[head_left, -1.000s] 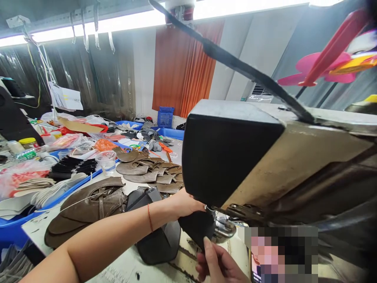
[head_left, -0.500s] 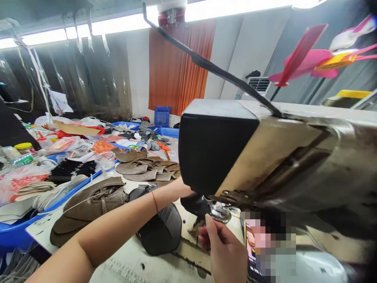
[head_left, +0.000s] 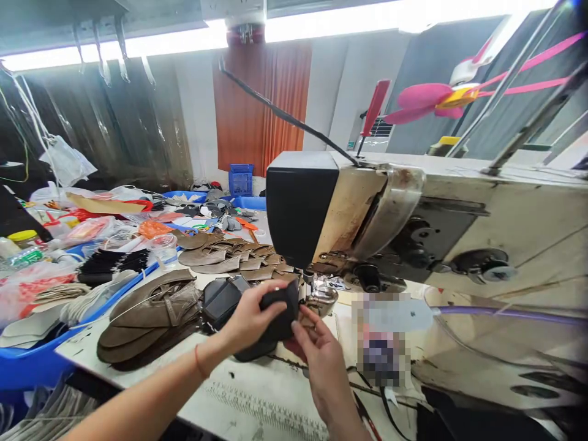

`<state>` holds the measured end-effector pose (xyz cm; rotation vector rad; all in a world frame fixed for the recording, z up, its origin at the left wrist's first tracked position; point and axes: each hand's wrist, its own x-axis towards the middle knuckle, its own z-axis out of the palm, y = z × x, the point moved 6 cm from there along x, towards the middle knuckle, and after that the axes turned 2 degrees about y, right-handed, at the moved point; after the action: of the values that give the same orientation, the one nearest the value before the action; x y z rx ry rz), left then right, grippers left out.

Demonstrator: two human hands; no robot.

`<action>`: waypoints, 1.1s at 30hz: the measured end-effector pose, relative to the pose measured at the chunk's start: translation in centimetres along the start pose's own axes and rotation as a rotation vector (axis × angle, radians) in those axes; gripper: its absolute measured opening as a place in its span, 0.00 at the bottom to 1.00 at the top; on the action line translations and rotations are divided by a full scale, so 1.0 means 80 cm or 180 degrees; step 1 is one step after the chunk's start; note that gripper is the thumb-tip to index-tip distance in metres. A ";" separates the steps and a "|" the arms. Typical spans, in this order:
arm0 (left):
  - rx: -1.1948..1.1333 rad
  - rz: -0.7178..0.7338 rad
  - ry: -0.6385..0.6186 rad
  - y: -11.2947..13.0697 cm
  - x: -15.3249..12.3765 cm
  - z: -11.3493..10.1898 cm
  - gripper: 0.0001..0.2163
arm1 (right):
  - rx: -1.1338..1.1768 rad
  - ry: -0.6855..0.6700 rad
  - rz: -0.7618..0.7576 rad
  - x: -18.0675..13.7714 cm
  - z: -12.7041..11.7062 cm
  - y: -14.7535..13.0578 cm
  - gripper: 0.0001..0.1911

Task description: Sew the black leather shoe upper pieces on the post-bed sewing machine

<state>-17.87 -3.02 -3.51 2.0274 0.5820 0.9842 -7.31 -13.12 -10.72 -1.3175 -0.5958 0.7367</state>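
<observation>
Both hands hold a black leather piece [head_left: 279, 309] just in front of the presser foot [head_left: 316, 298] of the sewing machine [head_left: 413, 214], near the middle of the tabletop [head_left: 239, 398]. The left hand [head_left: 250, 318] has its grip pinching the piece's left side, thumb on top. The right hand [head_left: 316, 355] has its grip pressed on the lower right edge, fingertips just beside the foot.

The main risk, as I judge it, is the right fingertips: they sit close to the needle area, and a start of the machine could catch them. The piece is soft and folded in the hands, so it could go under the foot creased or skewed and take a crooked seam. A second dark piece [head_left: 220, 300] lies touching it on the left, and a stack of brown cut pieces [head_left: 147, 318] lies further left; an edge could drag in with it.
</observation>
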 end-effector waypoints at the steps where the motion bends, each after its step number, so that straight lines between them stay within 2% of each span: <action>1: 0.0075 0.0004 -0.0036 -0.010 -0.024 0.001 0.16 | -0.0058 -0.0044 -0.0021 -0.008 0.003 0.015 0.35; 4: 0.1001 0.0290 -0.0043 -0.037 -0.068 -0.006 0.17 | -0.0470 0.0104 -0.0120 -0.022 0.008 0.061 0.36; 6: 0.1687 0.0308 0.0320 -0.053 -0.065 -0.034 0.17 | -0.0903 0.0267 -0.0240 -0.024 0.009 0.081 0.29; 8: 0.2181 -0.0148 0.0680 -0.073 -0.043 -0.078 0.20 | -0.1312 0.0348 -0.0400 -0.021 0.012 0.089 0.20; 9: 0.2393 -0.0615 0.0746 -0.088 -0.029 -0.101 0.23 | -0.1473 0.0360 -0.0482 -0.020 0.015 0.089 0.17; 10: 0.2568 -0.1191 0.0747 -0.105 -0.016 -0.125 0.27 | -0.1602 0.0364 -0.0556 -0.018 0.017 0.089 0.15; 11: 0.2598 -0.1458 0.0716 -0.117 -0.004 -0.143 0.30 | -0.1698 0.0366 -0.0621 -0.016 0.020 0.087 0.15; 14: 0.2493 -0.1935 0.0349 -0.152 0.024 -0.171 0.36 | -0.1807 0.0362 -0.0754 -0.008 0.029 0.085 0.18; 16: 0.2348 -0.2060 0.0035 -0.171 0.033 -0.169 0.38 | -0.1759 0.0326 -0.0777 0.000 0.038 0.087 0.19; 18: 0.2184 -0.2040 -0.0235 -0.183 0.039 -0.155 0.38 | -0.1629 0.0288 -0.0722 0.010 0.048 0.093 0.18; 23: 0.1615 -0.1800 -0.0638 -0.190 0.043 -0.114 0.31 | -0.0896 0.0151 -0.0353 0.030 0.070 0.112 0.24; 26: 0.1270 -0.1985 -0.0516 -0.197 0.037 -0.108 0.28 | -0.0372 0.0030 -0.0069 0.034 0.077 0.119 0.31; 29: 0.0820 -0.2368 -0.0294 -0.208 0.027 -0.112 0.24 | 0.0002 -0.0013 0.0248 0.034 0.078 0.122 0.35; 33: 0.0211 -0.2893 -0.0083 -0.214 0.015 -0.120 0.26 | 0.0302 0.0247 0.0660 0.028 0.077 0.118 0.33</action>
<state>-25.94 12.12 -13.22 1.5334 1.3637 0.3802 -11.80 -6.64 -19.07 -1.3256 -0.3610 0.8682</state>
